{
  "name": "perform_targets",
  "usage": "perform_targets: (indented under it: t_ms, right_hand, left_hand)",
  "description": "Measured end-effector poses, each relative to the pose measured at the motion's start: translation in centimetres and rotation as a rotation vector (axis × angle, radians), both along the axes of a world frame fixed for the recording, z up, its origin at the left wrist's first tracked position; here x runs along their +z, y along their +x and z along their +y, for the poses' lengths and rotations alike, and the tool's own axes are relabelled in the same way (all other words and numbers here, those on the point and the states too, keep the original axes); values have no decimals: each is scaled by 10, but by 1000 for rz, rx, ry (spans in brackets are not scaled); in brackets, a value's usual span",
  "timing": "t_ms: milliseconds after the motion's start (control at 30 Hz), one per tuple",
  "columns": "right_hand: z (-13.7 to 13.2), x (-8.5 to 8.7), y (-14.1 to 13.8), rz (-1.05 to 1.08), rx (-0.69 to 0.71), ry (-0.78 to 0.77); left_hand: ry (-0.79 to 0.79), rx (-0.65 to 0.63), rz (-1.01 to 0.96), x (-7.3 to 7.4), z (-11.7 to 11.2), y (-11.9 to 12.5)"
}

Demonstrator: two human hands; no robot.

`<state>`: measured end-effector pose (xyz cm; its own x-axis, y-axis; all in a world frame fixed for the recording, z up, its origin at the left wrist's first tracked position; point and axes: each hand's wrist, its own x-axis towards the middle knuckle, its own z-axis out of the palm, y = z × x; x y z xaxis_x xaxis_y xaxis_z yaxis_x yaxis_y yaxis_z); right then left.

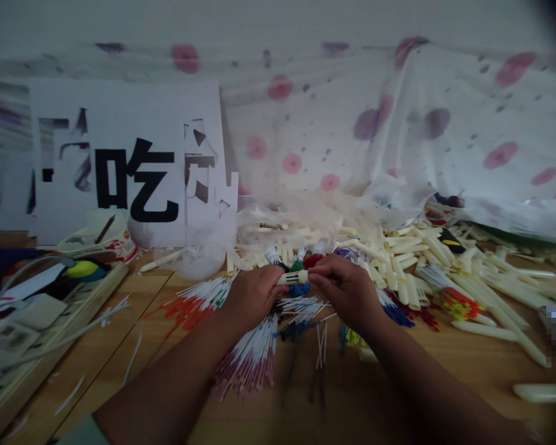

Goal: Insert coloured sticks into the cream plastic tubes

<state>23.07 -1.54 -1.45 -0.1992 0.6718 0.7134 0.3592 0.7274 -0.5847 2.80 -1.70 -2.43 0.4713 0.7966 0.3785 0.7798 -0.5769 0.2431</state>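
Over the middle of the table, a short cream pen barrel with dark slots spans the gap between both hands. My left hand is closed around its left end. At the other end, the fingertips of my right hand pinch the barrel or a small part on it; the fingers hide which. Beneath and around the hands lie thin white pen refills with coloured ends: an orange bunch, a pink-purple bunch and a dark blue bunch. A few loose refills lie nearer to me.
Cream pen barrels are heaped at the right, beside red-and-yellow refills. White paper with a black character stands at the back left. A power strip and cable sit at left. Spotted plastic sheeting covers the wall.
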Motion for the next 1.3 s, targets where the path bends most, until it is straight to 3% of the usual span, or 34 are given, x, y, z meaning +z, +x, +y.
perform_targets:
  t_ms: [167, 267, 433, 633, 900, 1067, 1233, 1300]
  right_hand:
    - [-3, -2, -5, 61, 14, -146]
    - [-4, -3, -7, 124, 57, -134]
    - [-2, -7, -6, 276, 20, -219]
    - [2, -12, -8, 514, 248, -563]
    - [2, -12, -15, 601, 460, -700]
    - [3, -11, -9, 425, 388, -568]
    - [3, -7, 2, 116, 86, -59]
    - [4, -6, 4, 58, 52, 40]
  left_hand:
    - [90, 29, 14, -1, -5, 2]
    - [67, 17, -36, 0, -6, 3]
    - [-247, -14, -295, 1, -7, 10]
    - [-604, -75, -600, 2, -14, 22]
    - [-800, -196, -754, 1, -15, 26]
    - [-872, -235, -824, -2, -14, 26]
    - [-907, -212, -844, -2, -14, 24]
    - [-909, -209, -847, -2, -13, 23]
